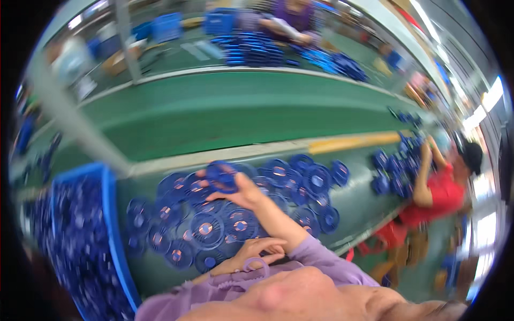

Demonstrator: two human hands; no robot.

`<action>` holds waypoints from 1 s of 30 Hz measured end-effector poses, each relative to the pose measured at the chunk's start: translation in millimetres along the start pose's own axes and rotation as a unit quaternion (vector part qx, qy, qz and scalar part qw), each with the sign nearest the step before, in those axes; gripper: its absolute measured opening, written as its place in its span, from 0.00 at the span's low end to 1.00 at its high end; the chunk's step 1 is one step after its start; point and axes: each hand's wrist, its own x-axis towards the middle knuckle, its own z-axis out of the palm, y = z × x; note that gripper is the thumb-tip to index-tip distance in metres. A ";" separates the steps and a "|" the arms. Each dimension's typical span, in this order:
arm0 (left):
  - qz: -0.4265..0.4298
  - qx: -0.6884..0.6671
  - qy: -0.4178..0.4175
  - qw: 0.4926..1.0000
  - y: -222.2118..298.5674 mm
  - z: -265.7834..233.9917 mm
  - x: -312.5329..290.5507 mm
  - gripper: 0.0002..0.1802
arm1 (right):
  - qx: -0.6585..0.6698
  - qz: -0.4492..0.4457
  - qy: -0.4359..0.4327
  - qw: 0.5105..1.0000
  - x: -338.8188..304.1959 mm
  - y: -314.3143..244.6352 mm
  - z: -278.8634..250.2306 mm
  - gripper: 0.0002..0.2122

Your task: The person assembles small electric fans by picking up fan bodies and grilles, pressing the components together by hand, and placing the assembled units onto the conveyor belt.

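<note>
My right hand (243, 190) is raised over the table, its fingers and thumb around a blue round spoked grille (221, 176). Under and around it lies a spread of similar blue round grilles (206, 230), several with copper-coloured centres. Close to my body, my left hand (254, 252) rests at the near edge of that spread, below my right forearm. Its fingers stretch loosely to the right, and I see nothing between them. A thin light-purple loop (256, 266) shows beside the left wrist; I cannot tell if it belongs to the sleeve.
A blue bin (110, 224) full of small blue parts stands at the left. Beyond the table runs a green conveyor belt (225, 107). At the right a person in red (439, 187) works beside more blue parts (396, 171). Across the belt, another person handles stacked blue pieces (251, 48).
</note>
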 end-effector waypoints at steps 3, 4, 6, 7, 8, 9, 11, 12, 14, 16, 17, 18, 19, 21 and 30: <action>0.018 -0.028 -0.014 0.999 -4.7 -2.7 -7.1 0.22 | -0.023 0.042 0.025 0.999 4.7 0.5 11.9 0.38; 0.029 -0.035 -0.006 0.999 -8.7 -3.2 -9.3 0.22 | -0.032 0.045 0.024 0.998 7.2 2.3 14.8 0.36; 0.051 -0.047 0.012 0.998 -17.2 0.6 -12.8 0.19 | -0.042 0.037 0.042 0.998 8.1 9.9 14.3 0.39; 0.088 -0.016 0.022 0.996 -17.6 1.7 -9.9 0.18 | -0.049 0.030 0.043 0.997 6.0 8.8 9.7 0.42; 0.122 0.012 0.024 0.992 -18.8 3.4 -7.5 0.18 | -0.044 0.014 0.029 0.999 3.5 7.1 7.7 0.44; 0.138 0.019 0.031 0.990 -22.0 5.6 -6.6 0.16 | -0.024 0.014 0.031 0.999 2.9 5.4 8.2 0.46; 0.151 0.029 0.041 0.987 -27.1 5.2 -5.3 0.15 | -0.028 0.014 0.038 0.999 2.3 4.9 8.0 0.47; 0.166 0.030 0.040 0.985 -29.1 5.3 -5.3 0.14 | -0.034 0.019 0.035 0.999 3.2 5.0 9.8 0.46; 0.166 0.040 0.049 0.984 -25.1 3.8 -2.9 0.11 | -0.041 0.026 0.037 0.998 4.8 5.9 9.7 0.45; 0.179 0.034 0.042 0.982 -22.2 1.1 -1.5 0.10 | -0.049 0.038 0.026 0.998 5.2 6.9 6.2 0.42; 0.179 0.037 0.045 0.982 -22.7 2.4 -3.0 0.10 | -0.049 0.039 0.023 0.998 5.4 7.4 5.3 0.42; 0.118 -0.022 0.045 0.992 -24.1 5.7 -5.2 0.09 | -0.055 0.042 0.025 0.997 5.8 7.9 4.9 0.41; 0.056 -0.082 0.045 0.994 -17.5 6.1 -5.9 0.09 | -0.061 0.044 0.028 0.997 5.8 8.7 4.7 0.41; 0.074 -0.039 0.028 0.996 -4.2 0.5 -3.8 0.09 | -0.036 0.046 0.019 0.998 5.6 7.6 7.2 0.41; 0.107 -0.025 0.004 0.994 8.8 -2.6 -4.3 0.07 | -0.109 0.033 0.017 0.993 3.9 5.5 20.1 0.42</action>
